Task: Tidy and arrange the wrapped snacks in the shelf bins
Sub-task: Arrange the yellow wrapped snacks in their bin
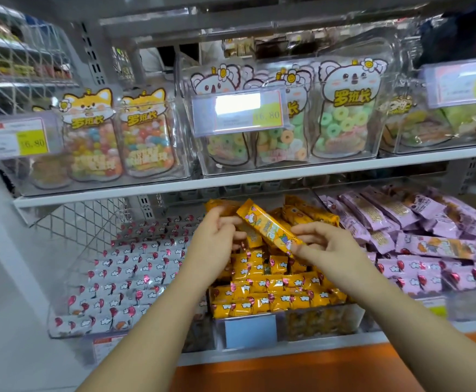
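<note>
Snack bar [269,226], between left grip [217,240], right grip [326,247]

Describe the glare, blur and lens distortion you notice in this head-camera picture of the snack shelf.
Head view: glare whites out the middle price tag; the left price tag and frame edges are blurred; the wide lens slightly bows the shelf edge; the orange bar looks sharpest.

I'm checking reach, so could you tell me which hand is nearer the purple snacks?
Right. The right hand, pinching the orange bar, sits just left of the purple snacks; the left hand is farther left.
</note>
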A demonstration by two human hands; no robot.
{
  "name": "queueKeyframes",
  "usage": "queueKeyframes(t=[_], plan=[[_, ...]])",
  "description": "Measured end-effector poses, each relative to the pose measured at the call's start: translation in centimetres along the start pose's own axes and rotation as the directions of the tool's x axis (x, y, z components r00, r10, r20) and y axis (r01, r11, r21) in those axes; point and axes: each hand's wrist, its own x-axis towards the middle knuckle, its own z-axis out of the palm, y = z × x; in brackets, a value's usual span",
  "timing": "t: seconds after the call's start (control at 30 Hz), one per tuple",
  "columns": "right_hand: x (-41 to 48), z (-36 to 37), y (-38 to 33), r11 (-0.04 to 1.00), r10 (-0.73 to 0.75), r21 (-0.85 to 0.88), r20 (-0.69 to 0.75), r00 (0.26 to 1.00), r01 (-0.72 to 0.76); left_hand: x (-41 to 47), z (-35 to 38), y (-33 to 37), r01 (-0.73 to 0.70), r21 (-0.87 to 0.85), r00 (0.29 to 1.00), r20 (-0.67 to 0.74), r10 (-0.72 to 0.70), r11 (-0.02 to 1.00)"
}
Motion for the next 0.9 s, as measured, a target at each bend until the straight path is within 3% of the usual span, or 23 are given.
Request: queueKeyframes(t=[0.07, 0.1, 0.2, 0.3, 0.47, 0.63, 0.7, 0.9], plan=[[-0.2, 0.5, -0.4, 0.999, -0.047, -0.019, 0.016, 0.999, 0.047, -0.2, -1.0, 0.4, 0.063, -0.166, 0.998, 0.021, -0.061, 0.984], [-0.3, 0.8, -0.6, 0.997, -0.071, -0.026, 0.024, 0.997, 0.072, -0.3, -1.5, 0.4, 0.048, -0.152, 0.998, 0.039, -0.042, 0.987], [-0.5, 1.8, -1.2, 0.994, -0.111, 0.004, 0.032, 0.993, 0.111, -0.9, -2.9, -0.2, -0.068, 0.043, 0.992, 0.105, 0.064, 0.997], [-0.4, 2.7, -1.8, 0.987, -0.156, 0.035, -0.022, 0.988, 0.157, -1.4, -4.3, -0.5, -0.103, 0.184, 0.985, 0.157, 0.074, 0.978], [-0.2, 4.4, -3.4, 0.962, -0.25, 0.096, -0.072, 0.966, 0.256, -2.0, -5.6, -0.7, -0.198, 0.486, 0.971, 0.217, 0.102, 0.851], [-0.2, 6.0, -4.3, 0.945, -0.327, 0.013, -0.005, 0.945, 0.327, -1.9, -5.0, -0.4, -0.258, 0.491, 0.958, 0.244, 0.153, 0.832], [0.1, 6.2, -4.2, 0.946, -0.324, 0.012, 0.018, 0.946, 0.324, -1.8, -4.8, -0.5, -0.272, 0.443, 0.952, 0.256, 0.171, 0.854], [1.3, 6.7, -3.1, 0.955, -0.289, -0.057, 0.056, 0.956, 0.292, -1.5, -5.0, -1.0, -0.298, 0.536, 0.947, 0.271, 0.173, 0.79]])
